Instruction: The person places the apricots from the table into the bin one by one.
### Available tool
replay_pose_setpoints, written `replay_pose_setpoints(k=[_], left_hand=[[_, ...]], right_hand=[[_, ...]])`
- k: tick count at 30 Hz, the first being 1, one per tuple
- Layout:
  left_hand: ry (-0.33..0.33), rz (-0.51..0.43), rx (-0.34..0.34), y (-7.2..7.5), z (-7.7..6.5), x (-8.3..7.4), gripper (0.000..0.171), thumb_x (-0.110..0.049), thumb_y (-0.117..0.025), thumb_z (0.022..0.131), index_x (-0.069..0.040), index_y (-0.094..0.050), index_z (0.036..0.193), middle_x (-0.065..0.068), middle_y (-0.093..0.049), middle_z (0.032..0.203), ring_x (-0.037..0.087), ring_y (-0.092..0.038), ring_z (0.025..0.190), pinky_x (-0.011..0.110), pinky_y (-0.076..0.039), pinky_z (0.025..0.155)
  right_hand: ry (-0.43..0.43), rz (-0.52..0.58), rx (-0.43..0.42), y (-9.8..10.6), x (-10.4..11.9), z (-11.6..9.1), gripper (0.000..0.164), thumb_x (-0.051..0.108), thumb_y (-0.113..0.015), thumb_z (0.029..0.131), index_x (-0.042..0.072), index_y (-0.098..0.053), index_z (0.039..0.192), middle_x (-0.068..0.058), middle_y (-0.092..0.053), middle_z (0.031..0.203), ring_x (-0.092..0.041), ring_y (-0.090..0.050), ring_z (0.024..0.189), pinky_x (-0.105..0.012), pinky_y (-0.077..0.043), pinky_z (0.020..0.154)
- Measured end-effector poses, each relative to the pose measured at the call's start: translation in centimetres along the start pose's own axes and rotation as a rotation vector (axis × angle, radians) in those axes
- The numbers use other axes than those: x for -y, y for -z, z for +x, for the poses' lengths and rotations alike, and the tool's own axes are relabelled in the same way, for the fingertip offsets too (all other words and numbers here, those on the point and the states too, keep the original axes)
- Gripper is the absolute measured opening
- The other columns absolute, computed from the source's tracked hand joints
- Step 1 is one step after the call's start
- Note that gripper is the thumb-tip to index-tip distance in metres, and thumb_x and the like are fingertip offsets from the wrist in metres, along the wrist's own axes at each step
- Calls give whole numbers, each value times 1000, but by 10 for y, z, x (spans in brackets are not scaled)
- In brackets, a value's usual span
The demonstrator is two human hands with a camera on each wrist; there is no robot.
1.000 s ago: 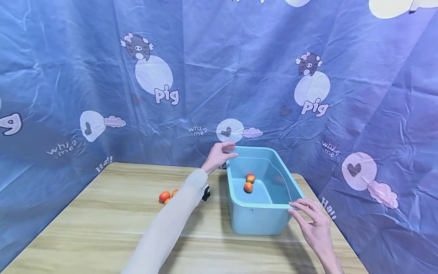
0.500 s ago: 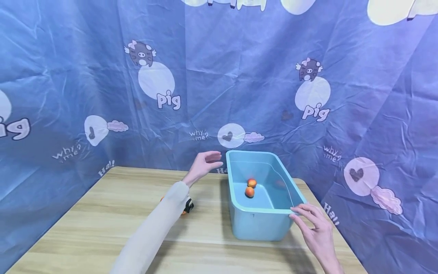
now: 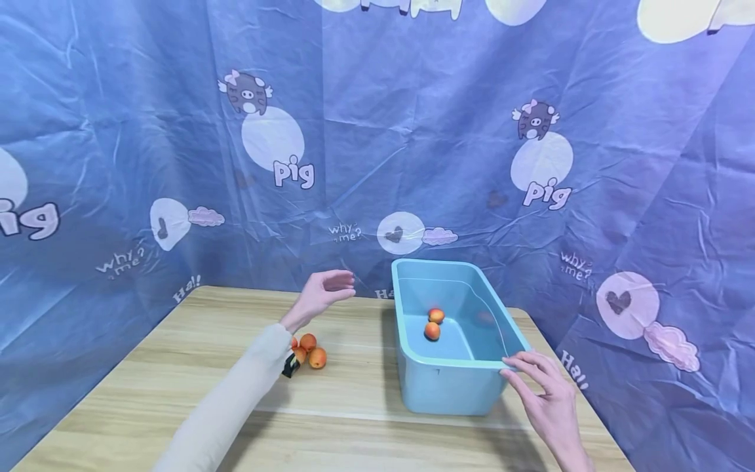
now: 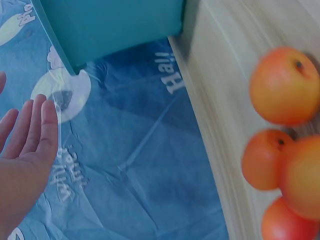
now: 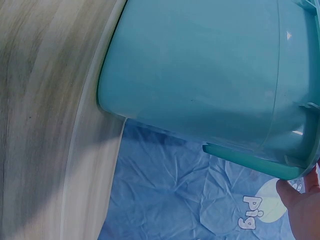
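The blue bin (image 3: 448,385) (open-topped, upright) runs lengthwise toward the backdrop (image 3: 368,137).

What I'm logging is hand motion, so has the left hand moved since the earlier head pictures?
Yes. Judged against the middle "why me?" print, the left hand has moved left, away from the blue bin.

Makeshift tabletop booth, wider room type can't be told: wrinkled blue pig-print fabric backdrop (image 3: 366,131) hangs around 3 sides of 1 pale wood-grain table (image 3: 354,439).
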State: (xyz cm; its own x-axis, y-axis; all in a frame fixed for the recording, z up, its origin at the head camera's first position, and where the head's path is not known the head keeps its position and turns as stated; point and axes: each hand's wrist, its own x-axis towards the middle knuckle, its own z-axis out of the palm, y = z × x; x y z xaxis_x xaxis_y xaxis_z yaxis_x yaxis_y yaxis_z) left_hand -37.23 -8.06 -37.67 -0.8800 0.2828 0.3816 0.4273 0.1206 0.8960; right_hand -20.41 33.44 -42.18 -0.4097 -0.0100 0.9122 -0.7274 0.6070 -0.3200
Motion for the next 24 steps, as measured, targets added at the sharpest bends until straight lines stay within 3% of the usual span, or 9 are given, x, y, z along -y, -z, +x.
replay_pose_setpoints(k=[7, 14, 21, 24], left_hand=[[41, 5, -14, 23, -16, 3, 49, -10, -76, 85, 0, -60, 129, 21, -67, 122, 22, -69, 106, 29, -55, 91], [74, -17, 6, 46, -28, 13, 52, -13, -77, 84, -1, -58, 131, 22, -65, 124, 30, -66, 112, 29, -55, 91], [96, -20, 43, 65, -40, 23, 52, -10, -76, 85, 6, -56, 131, 29, -61, 126, 16, -69, 104, 28, -56, 89], [107, -39, 50, 71, -46, 26, 53, -9, -76, 85, 7, -55, 131, 29, -61, 127, 22, -69, 107, 29, -56, 90]], right_hand=[[12, 8, 7, 2, 0, 1, 30, -3, -85, 65, 4, -77, 93, -9, -69, 95, -5, -57, 107, -14, -40, 101], [1, 6, 8, 4, -1, 0, 34, -7, -84, 62, 4, -78, 93, -7, -69, 96, -5, -57, 109, -14, -40, 101], [-6, 9, 14, 4, 0, 1, 36, -9, -84, 60, 4, -77, 93, -7, -69, 96, -5, -57, 108, -14, -40, 101], [-15, 7, 18, 4, 1, 1, 37, -10, -83, 60, 5, -78, 93, -6, -69, 96, -4, -57, 108, -14, -39, 102]])
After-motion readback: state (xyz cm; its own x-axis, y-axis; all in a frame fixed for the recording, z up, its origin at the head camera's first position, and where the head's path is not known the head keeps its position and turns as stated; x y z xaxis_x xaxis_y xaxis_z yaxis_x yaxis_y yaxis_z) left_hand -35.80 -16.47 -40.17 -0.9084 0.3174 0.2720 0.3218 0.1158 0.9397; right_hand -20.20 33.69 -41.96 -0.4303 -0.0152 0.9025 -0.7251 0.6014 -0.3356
